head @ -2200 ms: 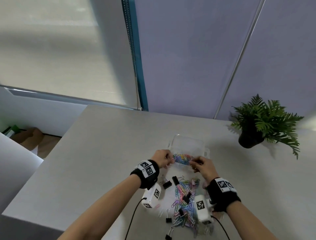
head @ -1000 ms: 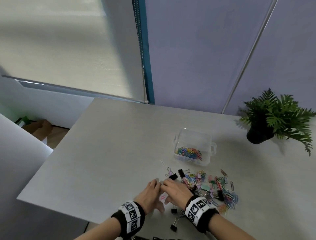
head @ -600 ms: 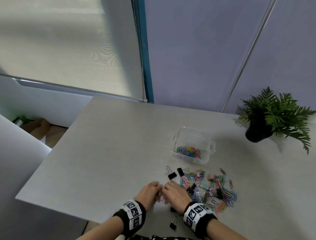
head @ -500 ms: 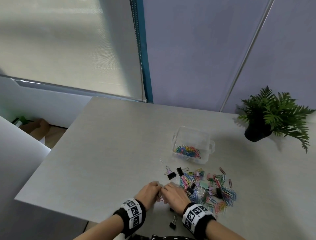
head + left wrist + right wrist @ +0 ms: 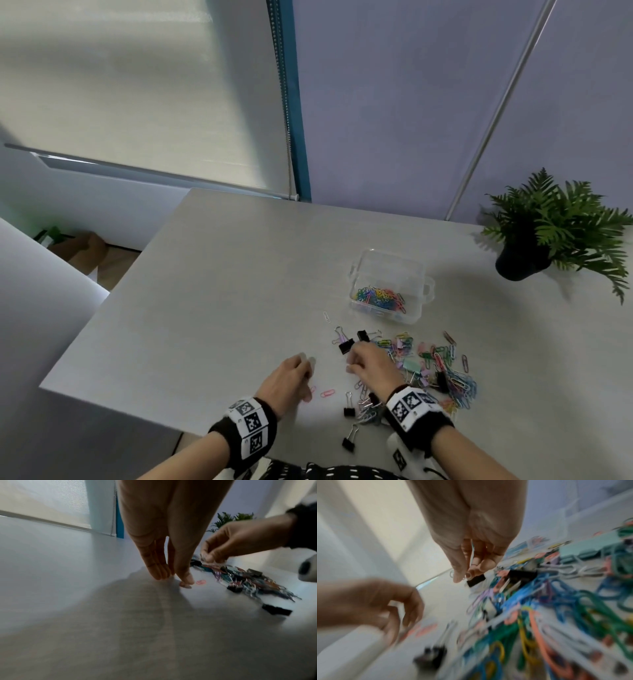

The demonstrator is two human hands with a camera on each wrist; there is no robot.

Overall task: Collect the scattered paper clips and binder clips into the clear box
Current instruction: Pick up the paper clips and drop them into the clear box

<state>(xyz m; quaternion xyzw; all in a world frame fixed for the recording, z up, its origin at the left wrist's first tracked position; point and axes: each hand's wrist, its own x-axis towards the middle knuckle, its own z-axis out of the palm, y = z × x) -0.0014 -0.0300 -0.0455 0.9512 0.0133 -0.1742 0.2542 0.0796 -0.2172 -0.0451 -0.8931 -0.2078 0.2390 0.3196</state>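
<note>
Near edge: where the table (image 5: 212, 308) ends closest to the person, two black binder clips (image 5: 348, 409) lie apart from the heap, one nearer than the other.
Left hand: the left hand (image 5: 286, 380) is held flat with straight fingers (image 5: 158, 566) pointing down at the table, tips touching or almost touching it, holding nothing; a pink paper clip (image 5: 327, 393) lies just beside the thumb.
Right hand: the right hand (image 5: 371, 365) hovers over the left end of the heap, fingers curled together in a pinch; the blurred wrist view seems to show a thin pale clip between them, though I cannot tell for sure.
Heap: coloured paper clips (image 5: 442, 370) mixed with black and pastel binder clips spread to the right of the right hand.
Box: the clear box (image 5: 390, 284) stands open beyond the heap, with a small pile of coloured paper clips inside.
Far corner: a potted fern (image 5: 555, 233) stands at the back right.
</note>
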